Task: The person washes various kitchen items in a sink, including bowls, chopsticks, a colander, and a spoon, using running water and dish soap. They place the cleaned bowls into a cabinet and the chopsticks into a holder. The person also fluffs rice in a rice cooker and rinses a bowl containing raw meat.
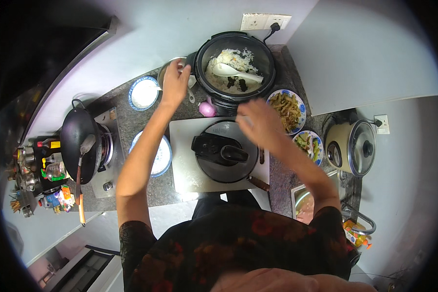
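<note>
My left hand (pixel 176 82) is at the left side of an electric pressure cooker (pixel 237 103), over a metal bowl (pixel 164 75). Its fingertips are near the cooker's side handle, and I cannot tell whether they grip anything. Slightly blurred, my right hand (pixel 261 124) hovers in front of the cooker, above the right edge of the lid (pixel 222 166), with nothing visible in it. The uncovered cooker holds cooked rice (pixel 233 58), and a white rice paddle (pixel 237 73) rests on it. The black-handled lid lies on a white cutting board (pixel 184 175).
Right are two plates of food (pixel 303 120) (pixel 319 160), a rice cooker (pixel 345 146) and a sink (pixel 295 204). Left stand a bowl of white contents (pixel 143 93), a blue-rimmed dish (pixel 162 157) and a wok (pixel 76 138). A purple onion (pixel 207 109) and knife handle (pixel 259 183) are near the board.
</note>
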Demonstrator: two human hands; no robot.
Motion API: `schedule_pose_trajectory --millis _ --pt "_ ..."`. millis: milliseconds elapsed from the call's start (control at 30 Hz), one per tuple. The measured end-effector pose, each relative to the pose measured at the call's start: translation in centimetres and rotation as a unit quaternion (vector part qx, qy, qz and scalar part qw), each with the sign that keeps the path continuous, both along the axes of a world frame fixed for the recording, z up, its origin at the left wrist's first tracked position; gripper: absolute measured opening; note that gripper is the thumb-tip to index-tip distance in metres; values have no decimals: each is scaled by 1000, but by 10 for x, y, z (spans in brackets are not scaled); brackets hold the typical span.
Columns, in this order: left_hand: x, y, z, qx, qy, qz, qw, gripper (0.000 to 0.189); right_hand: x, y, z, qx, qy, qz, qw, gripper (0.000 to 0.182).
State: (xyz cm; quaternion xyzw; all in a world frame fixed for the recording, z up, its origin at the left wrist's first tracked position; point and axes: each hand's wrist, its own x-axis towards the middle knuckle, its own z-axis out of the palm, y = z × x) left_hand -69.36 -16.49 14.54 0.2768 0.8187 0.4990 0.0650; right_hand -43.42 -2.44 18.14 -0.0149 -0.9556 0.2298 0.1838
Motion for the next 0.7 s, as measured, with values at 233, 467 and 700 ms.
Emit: schedule_pose_trajectory --millis 233,467,700 --pt "-14 45 -12 -153 72 5 986 56 -128 84 -29 213 -268 -78 936 18" --pt "-10 55 -22 -148 94 -27 984 56 -147 104 -18 79 -417 -8 905 22" --pt "-36 73 -9 -148 106 -129 975 52 -128 100 27 227 -195 -79 951 20"
